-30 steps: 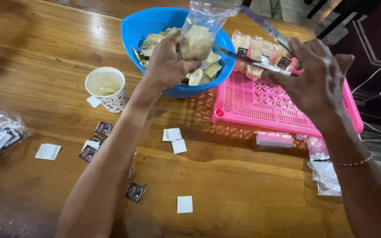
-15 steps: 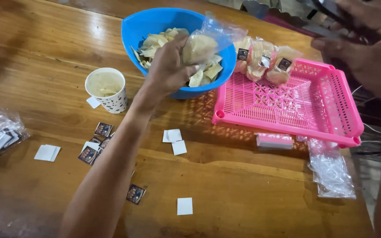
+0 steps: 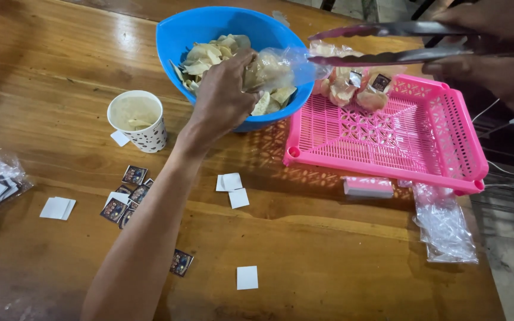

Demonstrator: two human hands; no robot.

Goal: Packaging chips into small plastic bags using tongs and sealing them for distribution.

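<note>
I have a small clear bag of chips (image 3: 272, 66) gripped in my left hand (image 3: 224, 98), fingers wrapped round its filled lower part, and it hangs just over the near rim of the blue bowl (image 3: 179, 35). The bag lies tipped to the right of the bowl, its open mouth towards the metal tongs (image 3: 382, 44), so I judge it is held that way to take what the tongs bring. My right hand (image 3: 495, 56) is closed about the handles of the tongs at the far right of the bowl; the two arms run nearly level and close together, their tips just at the bag's mouth. Whether a chip sits between the tips I cannot tell.

The bowl holds a heap of pale chips (image 3: 215, 50) and stands on the wooden surface (image 3: 340, 261). Just right of the bowl is a pink slatted tray (image 3: 388, 137), with a few filled packets (image 3: 352, 86) bunched at its far corner, nearest the bowl, probably to keep finished ones within reach. In front of the tray, right of the bowl, lie a small pink block (image 3: 368, 187) and a stack of empty clear bags (image 3: 447, 226). Left of the bowl stands a spotted paper cup (image 3: 137, 119). Nearer me than the bowl, small printed labels (image 3: 127, 199) and blank white squares (image 3: 231, 185) are strewn about.
</note>
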